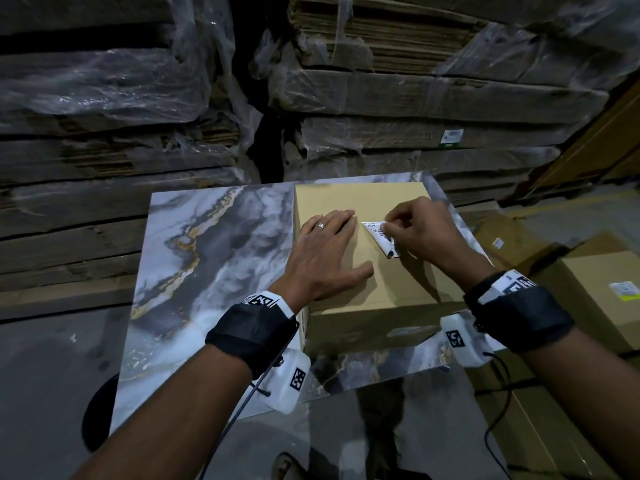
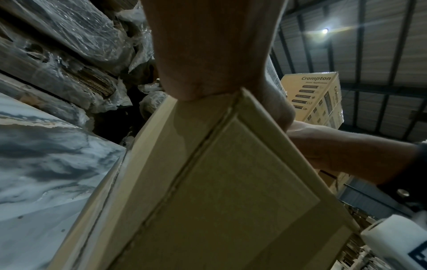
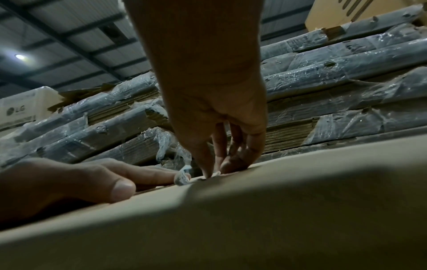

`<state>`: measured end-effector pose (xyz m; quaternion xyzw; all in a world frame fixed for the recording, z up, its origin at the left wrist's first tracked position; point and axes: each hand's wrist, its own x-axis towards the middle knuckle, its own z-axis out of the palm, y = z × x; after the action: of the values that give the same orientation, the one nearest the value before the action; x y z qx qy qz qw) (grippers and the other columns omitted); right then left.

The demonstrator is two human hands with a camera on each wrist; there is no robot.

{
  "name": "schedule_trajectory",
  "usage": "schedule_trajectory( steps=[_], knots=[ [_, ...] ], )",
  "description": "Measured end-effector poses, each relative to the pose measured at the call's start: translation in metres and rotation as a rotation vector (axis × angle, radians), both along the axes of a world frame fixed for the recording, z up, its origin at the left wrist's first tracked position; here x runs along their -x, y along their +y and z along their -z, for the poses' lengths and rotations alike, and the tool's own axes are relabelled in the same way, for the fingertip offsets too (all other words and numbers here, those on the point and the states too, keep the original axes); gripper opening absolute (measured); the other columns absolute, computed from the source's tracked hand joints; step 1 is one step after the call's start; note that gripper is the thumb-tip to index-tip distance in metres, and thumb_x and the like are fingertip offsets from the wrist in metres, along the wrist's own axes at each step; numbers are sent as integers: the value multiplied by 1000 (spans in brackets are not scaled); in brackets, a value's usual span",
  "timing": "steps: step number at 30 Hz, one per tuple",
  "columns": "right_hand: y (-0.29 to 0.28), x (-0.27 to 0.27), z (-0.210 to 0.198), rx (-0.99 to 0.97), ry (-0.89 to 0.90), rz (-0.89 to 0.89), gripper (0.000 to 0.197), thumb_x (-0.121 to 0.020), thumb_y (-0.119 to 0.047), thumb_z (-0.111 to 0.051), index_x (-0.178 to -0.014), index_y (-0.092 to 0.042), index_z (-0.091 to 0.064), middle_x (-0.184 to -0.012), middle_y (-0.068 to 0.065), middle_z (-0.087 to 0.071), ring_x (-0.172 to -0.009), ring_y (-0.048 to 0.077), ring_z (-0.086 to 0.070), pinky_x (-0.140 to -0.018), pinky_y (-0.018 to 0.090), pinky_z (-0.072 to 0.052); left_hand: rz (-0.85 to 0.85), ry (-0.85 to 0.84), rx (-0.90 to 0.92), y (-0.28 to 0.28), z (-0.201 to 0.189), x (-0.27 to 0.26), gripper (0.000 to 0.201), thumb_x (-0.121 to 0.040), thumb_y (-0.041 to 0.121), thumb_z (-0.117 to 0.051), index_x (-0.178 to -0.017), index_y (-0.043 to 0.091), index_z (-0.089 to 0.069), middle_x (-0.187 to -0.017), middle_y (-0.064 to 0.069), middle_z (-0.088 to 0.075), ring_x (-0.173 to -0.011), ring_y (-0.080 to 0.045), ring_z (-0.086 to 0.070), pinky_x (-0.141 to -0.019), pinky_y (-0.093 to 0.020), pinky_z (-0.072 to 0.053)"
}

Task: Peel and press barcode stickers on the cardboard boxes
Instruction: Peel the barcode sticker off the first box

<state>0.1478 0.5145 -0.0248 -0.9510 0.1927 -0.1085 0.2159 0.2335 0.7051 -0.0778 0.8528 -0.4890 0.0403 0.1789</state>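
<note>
A grey and white marble-look table [image 1: 214,244] carries a plain brown cardboard box [image 1: 388,282] at its far right corner, with the flat, open left hand [image 1: 325,251] pressing on the box top. Just right of it, the right hand [image 1: 415,230] pinches a small white barcode sticker [image 1: 379,237], which slants from far-left to near-right. Its right part hides under the fingers, so how much is stuck down is unclear.

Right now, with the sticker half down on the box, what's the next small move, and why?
Probably sweep the right hand across the barcode sticker toward its curled near corner, pressing it flat. Its far end lies on the cardboard box while the near corner still lifts, pinched in that hand's grip. The left hand already lies flat on the lid beside it, steadying the box.
</note>
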Motion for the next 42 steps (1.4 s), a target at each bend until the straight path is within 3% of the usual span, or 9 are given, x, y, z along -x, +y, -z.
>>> schedule_trajectory(
  steps=[3, 8, 14, 19, 22, 28, 32, 36, 42],
  knots=[
    [1, -3, -1, -13, 0, 43, 12, -91, -14, -68, -85, -12, -78, -76, -1, -73, -76, 15, -68, -70, 39, -59, -2, 8, 2, 0, -1, 1, 97, -80, 73, -32, -154, 11, -37, -162, -1, -33, -148, -17, -27, -123, -39, -16],
    [1, -11, -1, -40, 109, 65, 15, -95, -13, -57, -93, -8, -71, -90, 8, -73, -87, 27, -67, -80, 51, -58, -1, 12, 1, 1, -2, 2, 97, -80, 73, -30, -154, 11, -37, -162, -1, -33, -149, -16, -26, -124, -39, -16],
    [4, -7, 0, -111, 104, 90, 16, -98, -14, -56, -93, -10, -70, -94, 5, -72, -92, 24, -65, -82, 46, -57, -2, 9, -3, 1, -1, 2, 96, -80, 72, -31, -153, 11, -38, -161, -1, -34, -148, -16, -28, -123, -39, -17],
    [3, -1, -10, -215, 84, 136, 21, -101, -16, -55, -93, -12, -74, -82, -1, -71, -80, 20, -67, -69, 35, -55, 2, 17, -3, 1, -2, 2, 96, -80, 73, -32, -154, 11, -38, -161, -1, -34, -148, -16, -28, -124, -40, -16],
    [5, 10, -15, -238, 69, 171, 19, -97, -17, -63, -89, -8, -78, -78, 4, -75, -76, 19, -72, -75, 43, -63, 0, 15, 1, 1, -2, 2, 96, -80, 73, -33, -153, 11, -38, -161, -1, -33, -148, -16, -28, -124, -39, -16],
    [19, 16, -1, -5, 52, 131, 17, -86, -20, -72, -73, -9, -78, -73, 7, -75, -71, 21, -69, -64, 44, -58, 6, 17, -16, 1, -2, 1, 97, -80, 74, -30, -155, 13, -36, -162, 0, -31, -149, -16, -26, -124, -39, -13],
    [20, 12, -3, -90, 50, 210, 14, -84, -16, -76, -71, -13, -80, -73, 3, -76, -73, 17, -69, -55, 27, -45, 5, 20, -22, 1, -2, 1, 98, -80, 75, -29, -155, 12, -35, -163, 0, -31, -149, -16, -25, -123, -39, -13],
    [18, 10, -10, -181, 136, 308, 24, -80, -12, -73, -56, -13, -73, -57, 0, -69, -59, 12, -63, -51, 22, -40, 7, 8, -33, 1, -3, 1, 99, -79, 75, -28, -155, 11, -36, -162, -1, -32, -149, -17, -27, -124, -41, -16],
    [20, -1, -24, -194, 275, 344, 19, -75, -17, -71, -62, -3, -72, -58, 10, -66, -61, 27, -64, -58, 32, -52, 3, 8, -14, 0, -3, 1, 98, -79, 75, -29, -153, 11, -39, -161, -1, -35, -148, -17, -29, -124, -41, -18]
  ],
)
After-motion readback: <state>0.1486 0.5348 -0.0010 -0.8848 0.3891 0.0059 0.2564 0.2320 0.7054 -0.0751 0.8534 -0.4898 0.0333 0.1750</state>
